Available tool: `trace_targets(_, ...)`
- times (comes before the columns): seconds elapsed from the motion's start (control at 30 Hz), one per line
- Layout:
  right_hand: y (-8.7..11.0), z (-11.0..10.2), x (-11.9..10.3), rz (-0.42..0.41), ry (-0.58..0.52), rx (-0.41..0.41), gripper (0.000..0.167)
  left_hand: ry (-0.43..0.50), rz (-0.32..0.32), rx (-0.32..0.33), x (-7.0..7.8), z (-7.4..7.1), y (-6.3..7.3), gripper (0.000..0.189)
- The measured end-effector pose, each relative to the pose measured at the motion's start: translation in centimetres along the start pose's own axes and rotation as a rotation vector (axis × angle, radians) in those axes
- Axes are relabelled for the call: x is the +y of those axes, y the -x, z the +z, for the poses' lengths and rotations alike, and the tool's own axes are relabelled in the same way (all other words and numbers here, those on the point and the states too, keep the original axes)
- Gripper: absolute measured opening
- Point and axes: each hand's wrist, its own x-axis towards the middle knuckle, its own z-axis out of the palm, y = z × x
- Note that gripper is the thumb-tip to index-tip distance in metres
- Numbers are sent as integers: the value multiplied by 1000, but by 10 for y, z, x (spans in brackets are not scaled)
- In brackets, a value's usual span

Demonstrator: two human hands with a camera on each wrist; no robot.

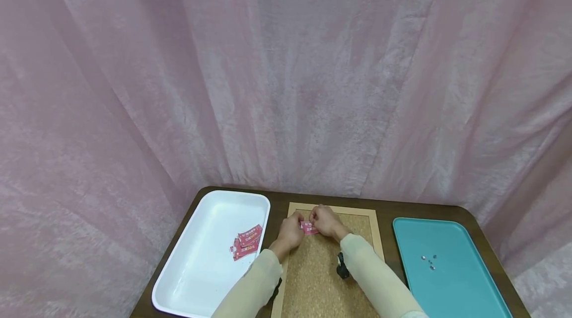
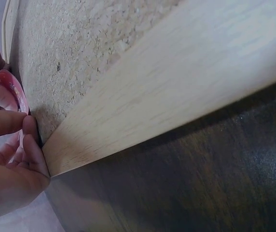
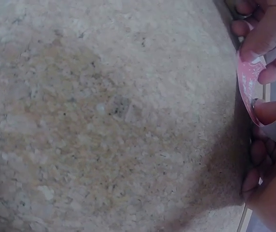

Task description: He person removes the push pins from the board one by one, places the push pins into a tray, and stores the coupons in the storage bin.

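A small pink-red printed coupon (image 1: 309,228) lies between both hands near the top left corner of a wood-framed corkboard (image 1: 328,278). My left hand (image 1: 290,232) pinches the coupon's left end, with the wrist over the frame's left side. At the other end my right hand (image 1: 327,220) holds it between thumb and fingertips, above the cork. The right wrist view has the coupon (image 3: 249,84) bowed between the two sets of fingertips, close over the board. In the left wrist view, its curled edge (image 2: 13,89) shows beside the fingers.
A white tray (image 1: 187,263) on the left bears a loose pile of similar coupons (image 1: 248,243). On the right, a teal tray (image 1: 451,283) holds several tiny shiny pieces (image 1: 431,267). Everything stands on a dark wooden table (image 1: 386,228), with a pink curtain (image 1: 286,84) behind.
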Motion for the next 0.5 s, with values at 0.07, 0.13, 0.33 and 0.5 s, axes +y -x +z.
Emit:
trace_targets(0.07,0,-2,0,-10,-14,4,15,5,2,4,0,0,-1,22)
trace_targets(0.13,0,-4,0,-23,-42,13,13,6,6,9,0,0,-3,22)
trace_targets(0.33,6,-10,-3,31,-282,-8,7,12,10,-3,-3,1,-3,21)
trace_targets(0.5,11,-14,-2,66,-374,8,9,39,0,-25,-2,-3,-2,23)
